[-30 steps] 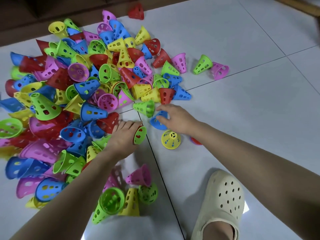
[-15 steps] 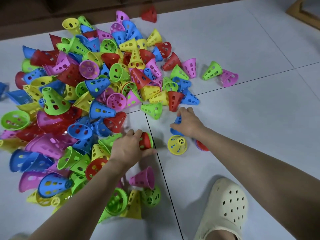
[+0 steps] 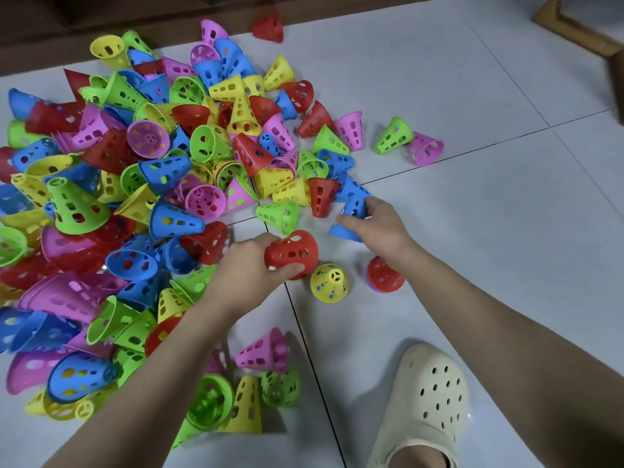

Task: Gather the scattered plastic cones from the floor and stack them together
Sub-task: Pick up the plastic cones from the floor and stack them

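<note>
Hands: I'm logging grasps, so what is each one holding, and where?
Left hand grips a red cone around its narrow end; right hand holds a blue cone by its side wall.

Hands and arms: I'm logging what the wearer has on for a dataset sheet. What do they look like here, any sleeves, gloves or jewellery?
Both forearms are bare up to the frame edge, with no sleeves in view. The left hand and right hand wear no gloves, and no rings, watch or bracelet show on what is visible. The only thing worn in view is a cream perforated clog on one foot.
</note>
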{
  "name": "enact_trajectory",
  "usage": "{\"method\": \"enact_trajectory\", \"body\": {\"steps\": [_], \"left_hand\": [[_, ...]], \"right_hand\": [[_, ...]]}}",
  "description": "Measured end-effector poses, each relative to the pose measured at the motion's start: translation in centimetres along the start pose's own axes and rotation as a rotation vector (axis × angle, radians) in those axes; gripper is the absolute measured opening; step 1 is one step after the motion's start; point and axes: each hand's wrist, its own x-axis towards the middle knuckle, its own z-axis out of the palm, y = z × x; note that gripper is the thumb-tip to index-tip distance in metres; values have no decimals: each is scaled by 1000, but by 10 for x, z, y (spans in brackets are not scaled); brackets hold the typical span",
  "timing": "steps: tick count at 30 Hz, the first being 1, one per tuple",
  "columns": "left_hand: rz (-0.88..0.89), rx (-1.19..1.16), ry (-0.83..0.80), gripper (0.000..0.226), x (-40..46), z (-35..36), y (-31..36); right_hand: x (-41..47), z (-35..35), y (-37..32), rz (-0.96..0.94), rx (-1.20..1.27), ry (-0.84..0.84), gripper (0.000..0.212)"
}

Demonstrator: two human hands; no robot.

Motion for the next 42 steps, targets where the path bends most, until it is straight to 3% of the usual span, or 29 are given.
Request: {"method": "enact_trajectory", "body": {"steps": [3,6,12,17,23,31,35,42], "left_hand": [[-12,-290,-70,40,-3,3,17],[61,-348,-110,46,-7,12,29],[237,-139,-160,56,-9,37,44],[267,94,-167,57,-10,55,49],[239,111,-153,42,-5,71,37],[232,120,-211,51,-7,80,14],[291,108,-144,56,-11,75,3],[408,48,128,29,-9,54,-12]], "right_hand": [[-14,-26,-3,-18,213,127,22],[-28,-51,9,-29,301,238,21],[-57,-60,51,-85,252,276,30],[-68,-53,70,-49,305,285,32],[-72,-48,87,-108,203,284,32],[-70,-39,101,-190,-5,221,36],[-66,-34,107,-218,-51,184,34],[-72,-34,100,-263,-224,220,40]]}}
